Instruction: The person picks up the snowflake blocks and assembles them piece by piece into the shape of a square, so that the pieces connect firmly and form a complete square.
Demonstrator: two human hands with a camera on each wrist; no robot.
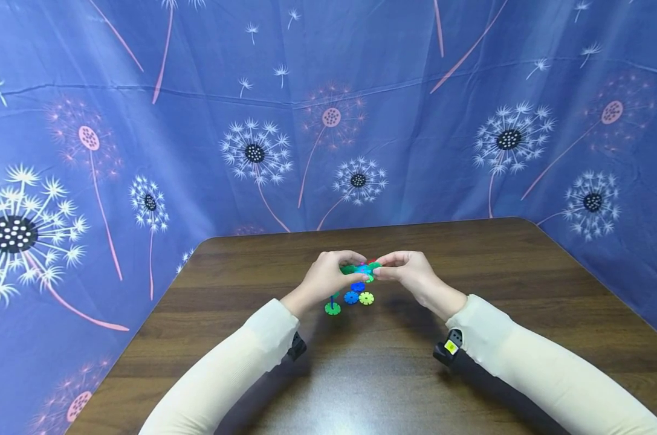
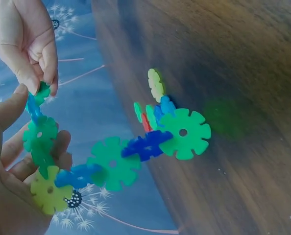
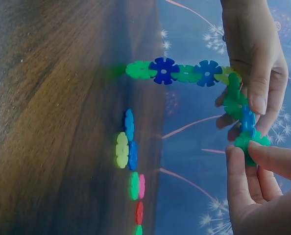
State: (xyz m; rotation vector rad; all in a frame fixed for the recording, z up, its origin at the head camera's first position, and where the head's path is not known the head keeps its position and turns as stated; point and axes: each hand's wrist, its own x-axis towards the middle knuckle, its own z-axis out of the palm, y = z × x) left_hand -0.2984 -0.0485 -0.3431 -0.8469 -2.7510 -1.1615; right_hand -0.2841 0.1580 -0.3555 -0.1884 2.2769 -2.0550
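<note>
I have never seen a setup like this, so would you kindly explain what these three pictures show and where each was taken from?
There is no machine here: a person works with two bare hands at a brown table in front of a blue flowered cloth. The large picture comes from a camera on the person's head, looking down. The other two come from cameras worn on each wrist, so they show the same work from the side and tilted.

The left hand and the right hand together hold a chain of plastic snowflake discs, green, blue and yellow, slotted into one another. The right hand pinches the green end disc. The chain's far end reaches down to the table. A few more discs stand joined together on the table nearby.
</note>
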